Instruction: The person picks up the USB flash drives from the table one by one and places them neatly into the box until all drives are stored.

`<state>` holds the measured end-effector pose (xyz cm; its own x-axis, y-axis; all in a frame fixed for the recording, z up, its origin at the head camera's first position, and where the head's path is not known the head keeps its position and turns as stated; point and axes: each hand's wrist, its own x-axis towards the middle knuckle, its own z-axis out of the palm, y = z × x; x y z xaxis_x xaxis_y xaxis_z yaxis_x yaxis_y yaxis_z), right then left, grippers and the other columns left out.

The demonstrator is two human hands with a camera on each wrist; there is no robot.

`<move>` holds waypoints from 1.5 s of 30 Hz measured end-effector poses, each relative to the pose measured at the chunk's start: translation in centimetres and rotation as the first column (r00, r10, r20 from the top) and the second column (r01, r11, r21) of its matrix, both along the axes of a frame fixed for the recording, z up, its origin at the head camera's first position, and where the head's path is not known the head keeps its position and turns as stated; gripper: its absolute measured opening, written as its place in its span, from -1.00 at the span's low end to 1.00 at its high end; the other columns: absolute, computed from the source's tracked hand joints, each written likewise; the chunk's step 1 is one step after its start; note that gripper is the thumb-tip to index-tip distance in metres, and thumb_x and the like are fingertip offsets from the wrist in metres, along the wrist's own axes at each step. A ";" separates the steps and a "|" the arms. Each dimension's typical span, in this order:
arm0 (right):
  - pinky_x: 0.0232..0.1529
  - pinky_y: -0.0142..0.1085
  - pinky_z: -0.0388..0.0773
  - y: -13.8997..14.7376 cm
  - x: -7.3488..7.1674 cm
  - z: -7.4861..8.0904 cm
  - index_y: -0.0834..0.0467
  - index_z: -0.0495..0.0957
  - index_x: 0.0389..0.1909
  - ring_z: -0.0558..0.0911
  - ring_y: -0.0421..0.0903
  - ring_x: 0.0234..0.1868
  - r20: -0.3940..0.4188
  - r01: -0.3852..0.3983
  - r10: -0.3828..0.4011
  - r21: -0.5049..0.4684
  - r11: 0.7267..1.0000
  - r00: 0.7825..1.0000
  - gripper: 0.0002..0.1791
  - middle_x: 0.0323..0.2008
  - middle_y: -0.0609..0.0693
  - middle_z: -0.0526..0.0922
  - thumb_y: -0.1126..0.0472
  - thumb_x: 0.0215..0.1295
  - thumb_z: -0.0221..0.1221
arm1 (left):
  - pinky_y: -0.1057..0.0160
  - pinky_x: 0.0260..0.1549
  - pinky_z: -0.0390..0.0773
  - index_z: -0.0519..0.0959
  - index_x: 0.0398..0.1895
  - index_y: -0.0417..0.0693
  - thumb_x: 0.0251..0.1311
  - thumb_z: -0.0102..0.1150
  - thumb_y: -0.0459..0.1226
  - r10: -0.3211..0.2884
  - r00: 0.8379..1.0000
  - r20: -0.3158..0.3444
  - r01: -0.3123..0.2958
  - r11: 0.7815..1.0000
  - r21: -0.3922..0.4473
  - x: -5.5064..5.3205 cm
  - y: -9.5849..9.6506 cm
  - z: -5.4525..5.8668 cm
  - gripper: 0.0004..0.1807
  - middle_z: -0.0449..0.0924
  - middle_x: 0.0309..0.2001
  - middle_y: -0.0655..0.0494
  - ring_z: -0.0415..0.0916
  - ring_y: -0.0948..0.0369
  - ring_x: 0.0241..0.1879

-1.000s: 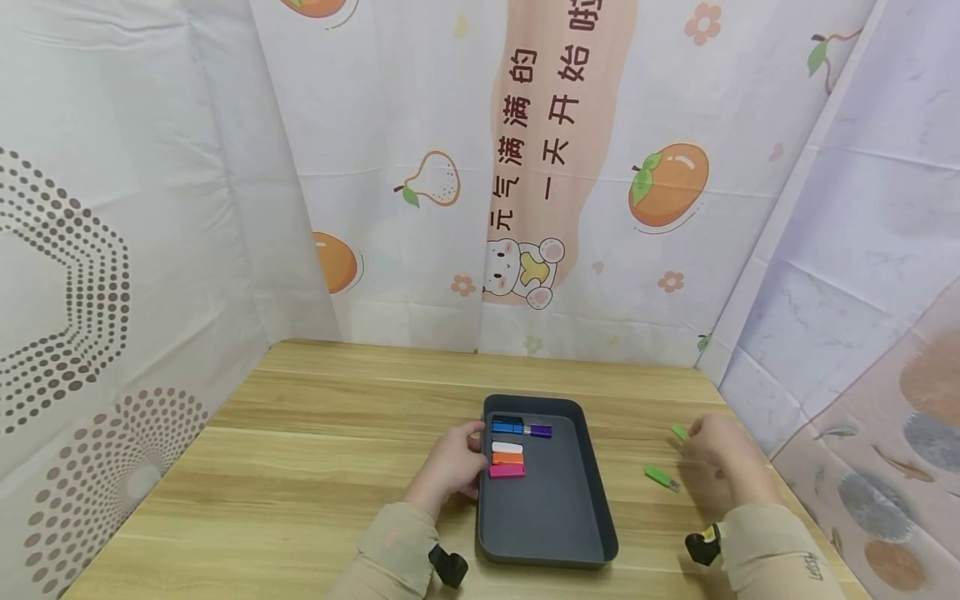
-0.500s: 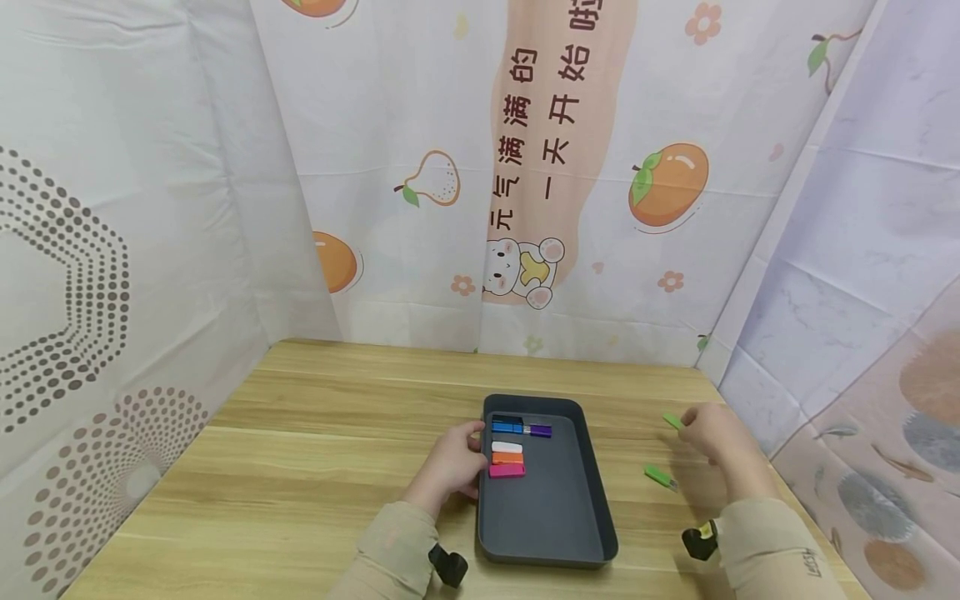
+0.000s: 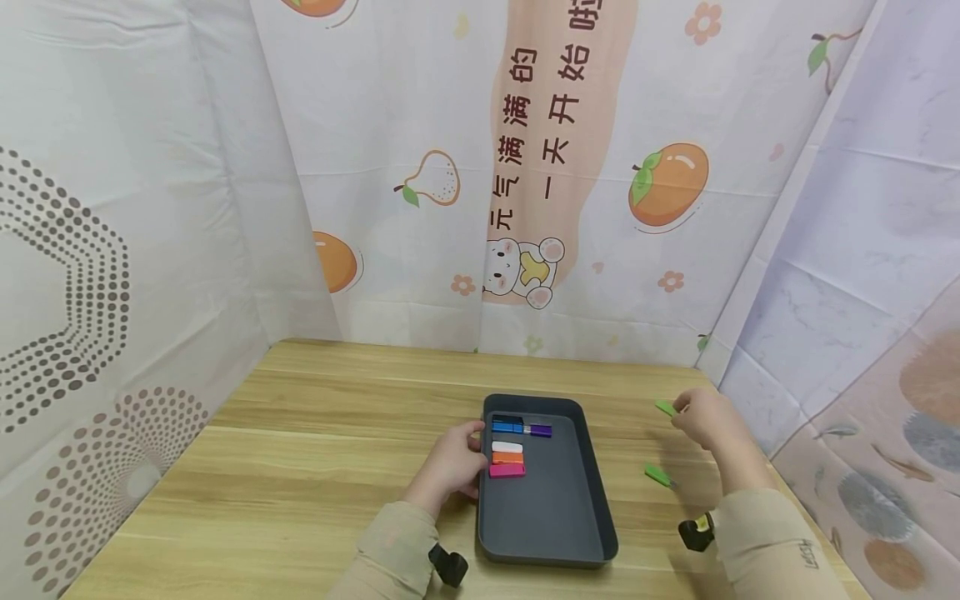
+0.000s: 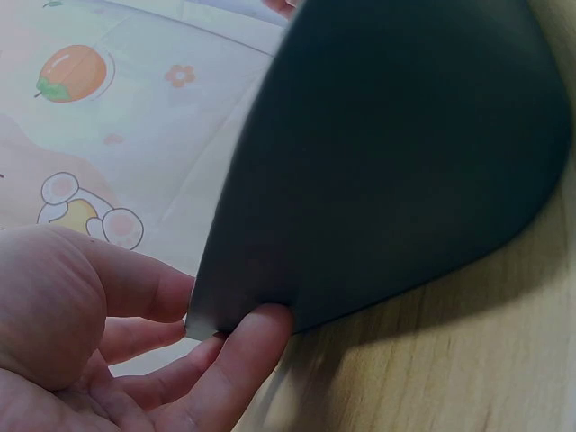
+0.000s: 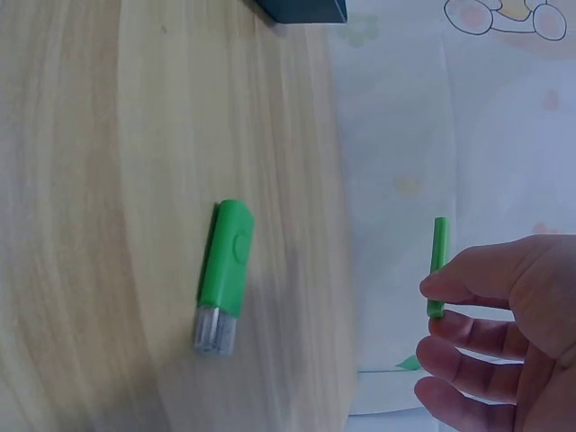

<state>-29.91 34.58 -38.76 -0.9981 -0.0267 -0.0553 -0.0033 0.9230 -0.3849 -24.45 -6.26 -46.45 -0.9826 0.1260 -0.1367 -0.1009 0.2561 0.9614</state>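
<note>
At the left side of the dark grey tray (image 3: 551,517), my left hand (image 3: 452,458) holds the wall, thumb at the rim and a fingertip (image 4: 265,328) against the outside. To the right of the tray, my right hand (image 3: 705,417) pinches a slim green stick (image 5: 439,238) between thumb and index finger, seen edge-on in the right wrist view. The other fingers are half curled below. A green USB stick (image 5: 229,261) with a clear-looking end lies on the table nearer me. In the tray are pink (image 3: 507,471), orange (image 3: 507,457), white (image 3: 507,447), blue (image 3: 507,428) and purple (image 3: 540,431) sticks.
A black stick (image 3: 507,419) lies beyond the blue one in the tray. The wood-grain table (image 3: 337,450) ends at a printed curtain (image 3: 420,275) behind, with more cloth on both sides.
My right hand has moved away from me and slightly left, carrying the slim green stick with it. The left hand and tray have stayed put.
</note>
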 end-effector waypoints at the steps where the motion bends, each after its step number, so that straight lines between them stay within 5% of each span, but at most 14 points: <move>1: -0.47 -0.11 0.64 -0.1 0.0 0.1 0.42 0.55 0.09 0.65 0.04 -0.42 -0.003 0.000 0.000 0.003 1.000 1.000 -0.60 -0.01 0.44 0.59 0.25 0.33 0.22 | 0.06 -0.62 0.70 0.34 0.46 -0.22 0.16 0.15 -0.56 0.001 1.000 0.001 -0.001 1.000 -0.001 0.0 0.0 0.0 -0.28 0.54 0.05 -0.26 0.66 0.01 -0.35; 10: -0.45 -0.14 0.62 -0.9 -0.2 0.8 0.35 0.60 0.05 0.66 0.01 -0.37 -0.030 -0.021 0.021 0.024 1.000 0.999 -0.63 0.01 0.40 0.61 0.23 0.30 0.25 | 0.07 -0.61 0.70 0.34 0.46 -0.22 0.17 0.15 -0.55 0.006 1.000 0.006 -0.006 1.000 -0.003 -0.1 0.0 0.0 -0.29 0.54 0.06 -0.25 0.66 0.02 -0.36; 20: -0.16 0.20 0.59 -2.0 -0.7 1.0 0.30 0.64 0.03 0.67 0.24 -0.14 -0.069 -0.045 0.051 0.080 0.996 0.996 -0.64 -0.06 0.33 0.67 0.21 0.26 0.27 | 0.06 -0.61 0.70 0.34 0.46 -0.22 0.17 0.15 -0.55 0.002 1.000 0.000 -0.002 1.000 0.000 -0.3 0.0 -0.3 -0.29 0.55 0.04 -0.24 0.66 0.02 -0.36; 45: -0.11 0.18 0.59 -6.3 -1.3 1.3 0.22 0.67 0.04 0.66 0.27 -0.06 -0.103 -0.103 0.114 0.105 0.989 0.988 -0.65 -0.04 0.26 0.69 0.19 0.26 0.26 | 0.06 -0.62 0.70 0.34 0.46 -0.23 0.16 0.14 -0.56 -0.006 1.000 -0.005 0.006 1.000 0.007 -0.2 -0.1 -0.2 -0.28 0.55 0.02 -0.23 0.66 0.02 -0.37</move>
